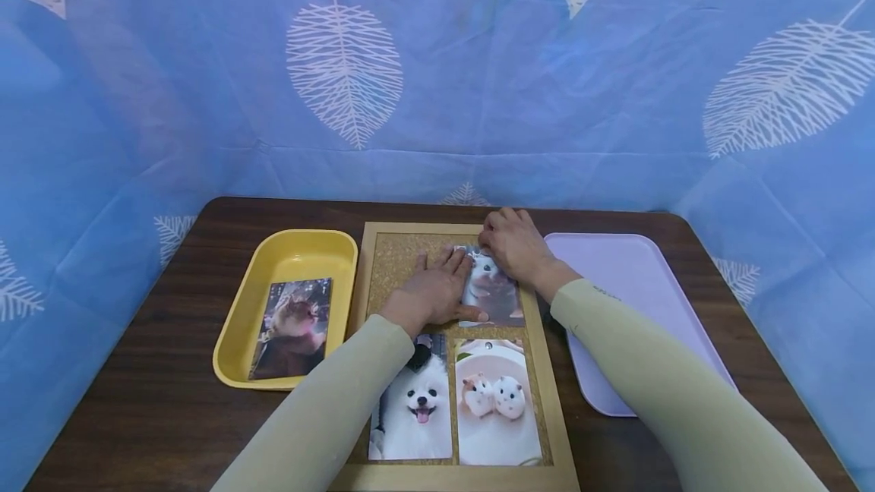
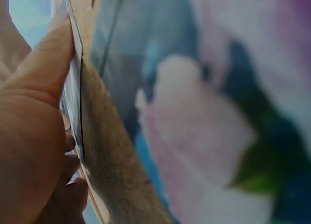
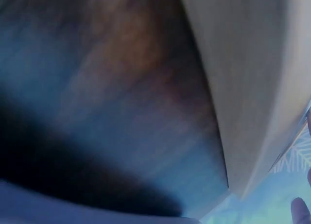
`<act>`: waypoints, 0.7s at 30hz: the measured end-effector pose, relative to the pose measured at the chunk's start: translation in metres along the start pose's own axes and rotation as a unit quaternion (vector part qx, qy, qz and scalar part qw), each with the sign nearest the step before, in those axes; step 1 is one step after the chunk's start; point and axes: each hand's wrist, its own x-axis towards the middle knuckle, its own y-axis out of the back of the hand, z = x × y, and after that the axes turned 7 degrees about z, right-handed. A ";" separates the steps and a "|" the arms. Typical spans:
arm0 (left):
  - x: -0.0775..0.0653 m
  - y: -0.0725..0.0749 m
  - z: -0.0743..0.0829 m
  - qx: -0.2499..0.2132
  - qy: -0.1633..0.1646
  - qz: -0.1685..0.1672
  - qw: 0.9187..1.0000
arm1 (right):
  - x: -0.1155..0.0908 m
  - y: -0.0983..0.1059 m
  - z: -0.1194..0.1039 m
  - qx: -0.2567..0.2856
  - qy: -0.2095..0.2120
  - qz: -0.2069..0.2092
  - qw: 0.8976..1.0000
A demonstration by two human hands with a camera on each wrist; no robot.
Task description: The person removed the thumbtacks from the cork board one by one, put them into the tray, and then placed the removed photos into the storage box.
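A wood-framed cork board (image 1: pixel 396 257) lies on the table. At its upper right is a photo of a small grey-and-white animal (image 1: pixel 494 296). My left hand (image 1: pixel 437 287) rests with spread fingers over this photo's left side, its thumb along the lower edge; the left wrist view shows that thumb (image 2: pixel 51 59) at the photo's edge. My right hand (image 1: pixel 517 250) bends over the photo's upper right, by the frame. Its fingertips are hidden, so I cannot tell what they pinch. Below are a white dog photo (image 1: pixel 417 416) and a two-hamster photo (image 1: pixel 499 420), with a small silver pin (image 1: pixel 488 345) near its top.
A yellow tray (image 1: pixel 232 340) stands left of the board, holding a cat photo (image 1: pixel 294 325). To the right lies a lilac tray (image 1: pixel 636 279), partly under my right forearm. A blue leaf-patterned cloth (image 1: pixel 437 82) hangs behind the dark wooden table (image 1: pixel 150 401).
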 end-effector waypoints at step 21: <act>0.001 0.000 -0.001 0.004 0.010 -0.014 1.000 | 0.010 0.002 0.005 -0.024 0.039 -0.052 0.998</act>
